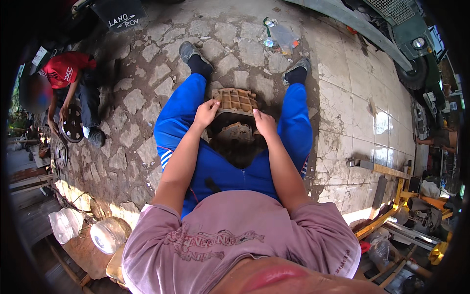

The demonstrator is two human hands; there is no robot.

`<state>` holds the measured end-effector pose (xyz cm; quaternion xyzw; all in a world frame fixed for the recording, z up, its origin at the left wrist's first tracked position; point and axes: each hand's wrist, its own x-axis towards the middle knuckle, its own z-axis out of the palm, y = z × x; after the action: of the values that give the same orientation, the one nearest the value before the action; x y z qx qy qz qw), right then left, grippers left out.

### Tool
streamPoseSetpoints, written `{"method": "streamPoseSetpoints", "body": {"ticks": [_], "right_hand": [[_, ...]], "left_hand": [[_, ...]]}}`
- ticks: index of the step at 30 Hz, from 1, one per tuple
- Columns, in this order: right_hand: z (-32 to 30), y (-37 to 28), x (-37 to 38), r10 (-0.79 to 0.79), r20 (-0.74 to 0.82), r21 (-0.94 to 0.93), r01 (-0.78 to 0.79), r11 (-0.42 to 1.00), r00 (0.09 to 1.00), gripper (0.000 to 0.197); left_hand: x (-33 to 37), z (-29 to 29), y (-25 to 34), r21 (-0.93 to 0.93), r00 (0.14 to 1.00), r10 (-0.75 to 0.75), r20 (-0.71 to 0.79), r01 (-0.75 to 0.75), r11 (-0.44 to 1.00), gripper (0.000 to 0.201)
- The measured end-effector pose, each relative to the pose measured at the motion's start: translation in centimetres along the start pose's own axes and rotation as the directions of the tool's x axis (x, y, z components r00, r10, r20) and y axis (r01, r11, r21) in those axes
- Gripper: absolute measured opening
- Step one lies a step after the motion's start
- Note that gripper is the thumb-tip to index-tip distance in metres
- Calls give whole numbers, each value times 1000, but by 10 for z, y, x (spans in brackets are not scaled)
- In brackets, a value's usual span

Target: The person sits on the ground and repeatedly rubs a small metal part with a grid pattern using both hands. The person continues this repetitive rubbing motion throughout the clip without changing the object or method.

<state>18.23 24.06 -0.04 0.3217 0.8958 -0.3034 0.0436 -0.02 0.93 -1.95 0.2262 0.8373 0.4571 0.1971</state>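
Between the blue-trousered legs, above stone paving: ribbed metal casting, rusty brown, gridded face up. L hand at its L end, R hand at its near R corner. Both hold it, thumbs on the edge; fingers mostly hidden, so can't tell how far they wrap.

Key rel.: casting lies just fwd of & betw. the hands, long axis approx. L–R, R end slightly nearer the body. Neither hand clearly closer, both touching; L sits a bit further fwd than R.

Nearside of gridded face: dark hollow, then brown lobed part. Can't tell if same pc. or separate. Whether casting is lifted or propped: also unclear.

Surroundings: co-worker, red shirt, far L, bent over w/ hands at dark round disc; metal ring just nearside of that. Clear plastic bag on paving, well fwd. Pale tiles to R of R leg.
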Motion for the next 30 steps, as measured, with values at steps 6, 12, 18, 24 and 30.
{"method": "streamPoseSetpoints", "body": {"ticks": [6,12,18,24,30], "right_hand": [[-9,-3,9,23,112,-103,-11,995,993,64],[-12,-2,19,22,92,2,-22,1000,996,71],[-7,5,26,24,123,13,-26,1000,992,68],[1,5,22,25,142,-28,-21,999,990,67],[-9,4,26,30,183,15,-34,999,983,66]], "left_hand": [[10,-5,8,-8,999,-41,1,41,999,40],[18,-3,5,0,998,-57,-14,57,998,45],[19,-6,7,2,999,-42,33,42,999,44],[13,-5,1,-25,999,-49,14,49,998,41],[14,-6,3,-31,989,-133,64,135,990,38]]}}
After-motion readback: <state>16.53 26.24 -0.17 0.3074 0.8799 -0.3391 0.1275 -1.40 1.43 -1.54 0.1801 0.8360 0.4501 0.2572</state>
